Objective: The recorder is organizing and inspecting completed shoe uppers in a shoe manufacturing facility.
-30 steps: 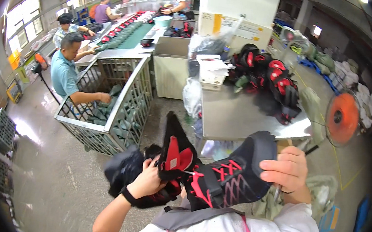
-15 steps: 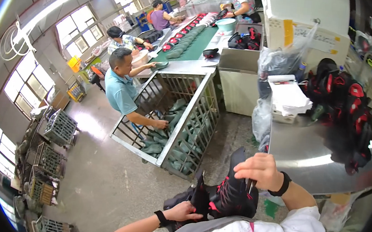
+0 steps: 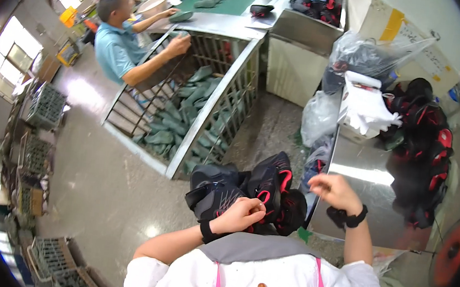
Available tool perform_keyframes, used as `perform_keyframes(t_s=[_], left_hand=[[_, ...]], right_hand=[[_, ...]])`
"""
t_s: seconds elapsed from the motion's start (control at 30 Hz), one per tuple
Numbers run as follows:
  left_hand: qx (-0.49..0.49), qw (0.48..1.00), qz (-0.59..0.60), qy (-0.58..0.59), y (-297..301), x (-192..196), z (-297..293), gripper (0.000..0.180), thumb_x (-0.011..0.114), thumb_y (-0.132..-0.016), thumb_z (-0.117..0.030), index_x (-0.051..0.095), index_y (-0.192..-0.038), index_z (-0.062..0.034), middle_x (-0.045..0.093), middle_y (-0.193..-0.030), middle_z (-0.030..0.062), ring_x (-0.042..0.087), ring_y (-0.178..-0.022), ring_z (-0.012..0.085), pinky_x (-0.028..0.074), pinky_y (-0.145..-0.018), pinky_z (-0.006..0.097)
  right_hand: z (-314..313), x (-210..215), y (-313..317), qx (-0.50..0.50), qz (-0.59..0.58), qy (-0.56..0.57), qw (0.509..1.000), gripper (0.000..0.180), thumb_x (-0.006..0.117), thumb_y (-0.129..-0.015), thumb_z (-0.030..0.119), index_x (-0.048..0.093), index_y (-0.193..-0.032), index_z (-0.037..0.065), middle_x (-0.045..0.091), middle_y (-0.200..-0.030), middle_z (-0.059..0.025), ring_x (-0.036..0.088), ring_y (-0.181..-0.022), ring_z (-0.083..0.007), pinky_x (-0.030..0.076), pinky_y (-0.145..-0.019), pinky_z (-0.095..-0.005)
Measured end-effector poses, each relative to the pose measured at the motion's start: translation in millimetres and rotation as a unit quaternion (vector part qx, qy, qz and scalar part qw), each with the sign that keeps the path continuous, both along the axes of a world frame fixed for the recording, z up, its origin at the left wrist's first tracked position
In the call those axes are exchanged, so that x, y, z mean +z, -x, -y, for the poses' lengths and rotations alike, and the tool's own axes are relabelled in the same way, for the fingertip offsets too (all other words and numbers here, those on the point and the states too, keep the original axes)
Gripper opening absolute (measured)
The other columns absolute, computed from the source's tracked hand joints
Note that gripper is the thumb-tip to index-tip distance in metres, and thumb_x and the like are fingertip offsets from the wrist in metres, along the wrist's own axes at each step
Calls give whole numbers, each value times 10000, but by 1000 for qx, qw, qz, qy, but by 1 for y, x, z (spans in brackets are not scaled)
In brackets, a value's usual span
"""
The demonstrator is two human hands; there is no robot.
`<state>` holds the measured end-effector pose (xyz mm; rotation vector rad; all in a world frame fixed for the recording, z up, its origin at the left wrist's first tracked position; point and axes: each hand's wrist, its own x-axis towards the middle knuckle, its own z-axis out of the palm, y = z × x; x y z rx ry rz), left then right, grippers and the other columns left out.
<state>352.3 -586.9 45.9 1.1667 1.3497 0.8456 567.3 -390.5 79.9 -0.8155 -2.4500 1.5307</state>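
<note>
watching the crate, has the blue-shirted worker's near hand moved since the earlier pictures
Yes: against the crate, the near hand has risen from the green pieces toward its far rim.

shoe workshop — green lasts (image 3: pixel 184 108), shoes (image 3: pixel 268 183)

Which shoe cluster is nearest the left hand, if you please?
The cluster before the white shirt; others lie on the steel table and in the bin.

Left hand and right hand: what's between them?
Black-and-red shoes, bunched up against the left hand. In the head view, a small gap separates them from the right hand.
</note>
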Motion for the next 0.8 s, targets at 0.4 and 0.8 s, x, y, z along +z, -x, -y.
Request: perform_keyframes(t_s=[0.4, 0.8], left_hand=[[-22, 983, 170, -69, 97, -33, -120, 25, 477, -773, -16, 461, -790, -28, 417, -1196, 98, 412, -1013, 144, 324, -860, 263], [-136, 967, 74, -203, 113, -71, -175, 198, 612, -685, -100, 426, -724, -45, 408, -1294, 221, 366, -1189, 380, 277, -969, 418]], right_hand=[[-28, -52, 113, -173, 107, -25, 979, 340, 609, -790, 161, 479, -1091, 70, 587, -695, -87, 586, -588, -219, 448, -532, -335], [-15, -58, 94, -348, 85, 175, 917, 185, 591, -822, 146, 571, -936, 1, 561, -694, -17, 532, -540, -77, 438, -496, -235]])
